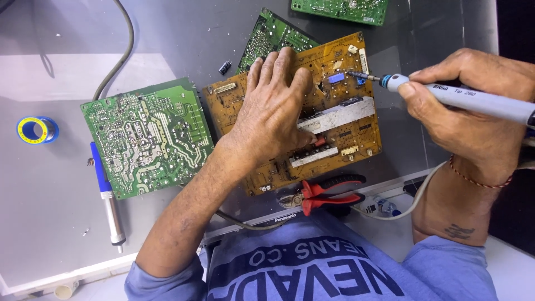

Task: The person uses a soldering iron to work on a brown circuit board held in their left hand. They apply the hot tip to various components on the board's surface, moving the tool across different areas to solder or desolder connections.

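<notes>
My left hand (274, 111) lies flat, fingers spread, on an orange-brown circuit board (345, 134) in the middle of the grey table, pressing it down. My right hand (473, 111) grips a white-and-blue soldering iron (462, 99) like a pen. Its dark tip (356, 74) points left and reaches the board's upper part, right beside a small blue component (336, 78). A white strip and several connectors sit on the board below my fingers.
A green circuit board (146, 136) lies left of the orange one; two more green boards (267, 36) (341, 9) sit at the top. Red-handled pliers (329, 195), a blue-and-silver desoldering pump (107, 198), a solder spool (36, 130), a small black capacitor (224, 67) and a grey cable (120, 61) lie around.
</notes>
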